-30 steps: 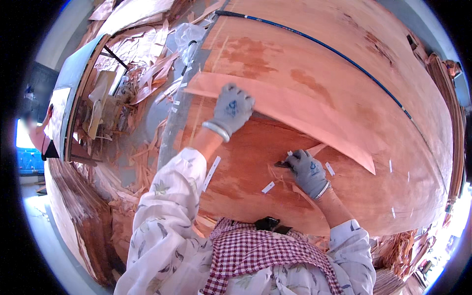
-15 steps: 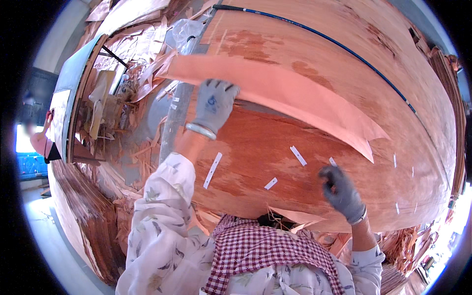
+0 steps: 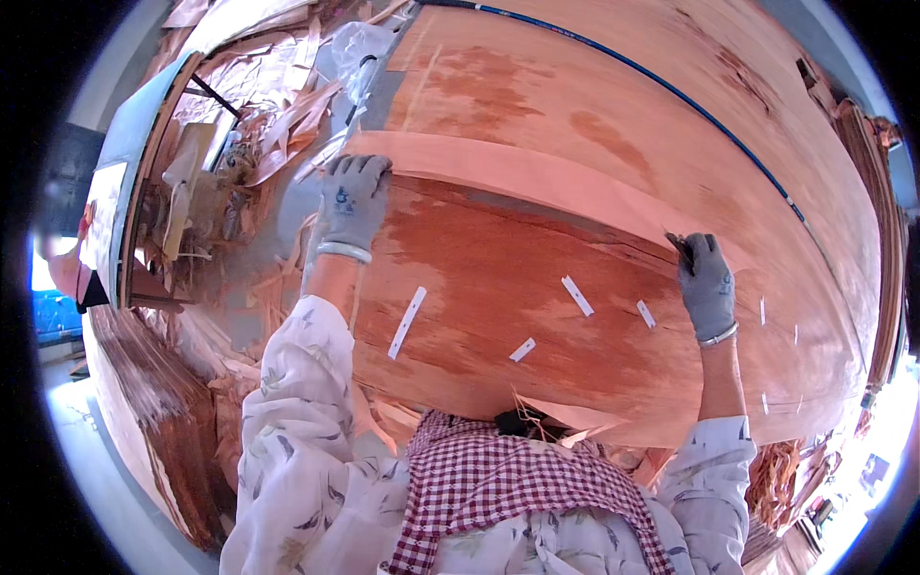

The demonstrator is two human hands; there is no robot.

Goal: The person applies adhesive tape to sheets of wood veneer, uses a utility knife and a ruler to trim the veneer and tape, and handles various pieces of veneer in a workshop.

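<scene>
A long pale-pink wood veneer strip lies across a wide reddish veneer sheet. My left hand, in a grey glove, has its fingers curled over the strip's left end by the sheet's left edge. My right hand, gloved alike, is at the strip's right part, closed on a small dark tool with a thin tip; its exact kind is too small to tell. Below the strip's near edge runs a dark, uneven gap in the sheet.
Several white tape pieces stick to the sheet. A long blue rod lies across its far side. Veneer scraps and a clear plastic bag are at the far left, stacked sheets at the near left. Another person's arm shows at the left rim.
My left hand has moved left with the strip's end, and the strip now lies flatter on the sheet. My right hand has moved up and slightly right to the strip.
</scene>
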